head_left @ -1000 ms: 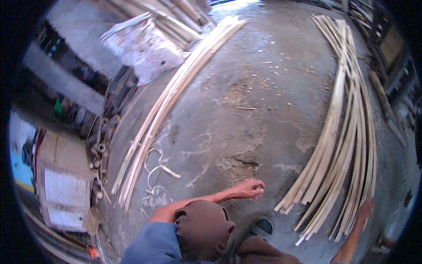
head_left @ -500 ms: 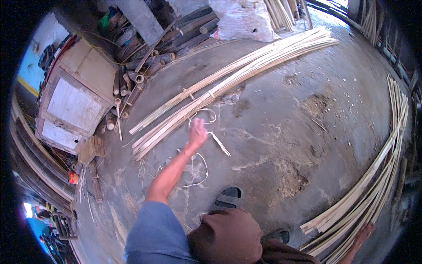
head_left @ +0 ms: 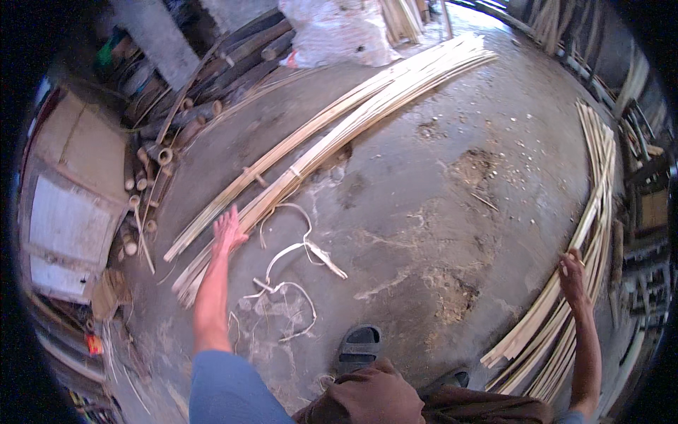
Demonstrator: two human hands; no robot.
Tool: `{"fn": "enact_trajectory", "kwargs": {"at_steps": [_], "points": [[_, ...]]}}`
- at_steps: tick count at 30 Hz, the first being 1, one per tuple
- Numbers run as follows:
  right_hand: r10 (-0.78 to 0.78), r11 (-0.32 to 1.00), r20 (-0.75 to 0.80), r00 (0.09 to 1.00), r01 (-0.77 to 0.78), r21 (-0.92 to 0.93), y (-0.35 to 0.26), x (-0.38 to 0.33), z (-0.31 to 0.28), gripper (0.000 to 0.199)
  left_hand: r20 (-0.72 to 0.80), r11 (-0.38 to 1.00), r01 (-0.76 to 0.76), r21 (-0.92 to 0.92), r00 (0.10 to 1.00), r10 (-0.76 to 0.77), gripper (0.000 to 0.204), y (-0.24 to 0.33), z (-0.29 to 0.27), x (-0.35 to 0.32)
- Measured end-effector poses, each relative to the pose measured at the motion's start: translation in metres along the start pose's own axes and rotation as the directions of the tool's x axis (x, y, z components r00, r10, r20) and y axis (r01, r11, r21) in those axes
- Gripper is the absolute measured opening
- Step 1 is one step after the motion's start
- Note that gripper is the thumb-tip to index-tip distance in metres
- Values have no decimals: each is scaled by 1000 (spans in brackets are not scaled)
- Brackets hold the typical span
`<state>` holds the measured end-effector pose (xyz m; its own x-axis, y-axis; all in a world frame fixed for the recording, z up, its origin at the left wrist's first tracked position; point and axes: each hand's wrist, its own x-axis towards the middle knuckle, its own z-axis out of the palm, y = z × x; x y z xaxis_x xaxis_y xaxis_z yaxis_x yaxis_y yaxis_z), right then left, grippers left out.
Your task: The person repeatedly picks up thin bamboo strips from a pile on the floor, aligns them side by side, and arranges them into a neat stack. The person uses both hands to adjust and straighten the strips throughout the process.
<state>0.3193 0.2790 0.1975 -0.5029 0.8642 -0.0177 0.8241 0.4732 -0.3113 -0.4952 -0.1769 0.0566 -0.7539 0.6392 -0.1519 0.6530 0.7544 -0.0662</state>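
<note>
Two long bundles of pale bamboo strips lie side by side on the floor at the left and far middle. My left hand (head_left: 227, 232) is open with its fingers spread, at the near end of the tied bundle of bamboo strips (head_left: 321, 152). I cannot tell whether it touches them. To the right, a loose pile of bamboo strips (head_left: 538, 325) fans out on the floor. My right hand (head_left: 573, 275) is closed on some strips about midway along this pile. Curled, pale binding strips (head_left: 300, 247) lie on the floor between my hands.
At the far left lie bamboo poles (head_left: 166, 157) and dark logs (head_left: 244, 63), beside a worn wooden cabinet (head_left: 63, 233). A large white sack (head_left: 335, 35) stands at the back. Chips and dirt (head_left: 470, 169) dot the concrete floor. My sandalled foot (head_left: 359, 346) is near the lower edge.
My left hand has moved left from the curled binding strips to the bundle, its fingers spreading. My right hand has moved farther up the right pile. The view has shifted right.
</note>
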Motion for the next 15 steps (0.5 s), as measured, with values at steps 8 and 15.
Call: {"fn": "enact_trajectory", "kwargs": {"at_steps": [8, 15], "points": [[-226, 898, 266, 937, 95, 430, -227, 71, 158, 35, -51, 987, -148, -68, 988, 145, 53, 84, -112, -153], [155, -388, 467, 871, -381, 839, -430, 67, 277, 76, 200, 952, -19, -305, 976, 83, 73, 202, -68, -296]]}}
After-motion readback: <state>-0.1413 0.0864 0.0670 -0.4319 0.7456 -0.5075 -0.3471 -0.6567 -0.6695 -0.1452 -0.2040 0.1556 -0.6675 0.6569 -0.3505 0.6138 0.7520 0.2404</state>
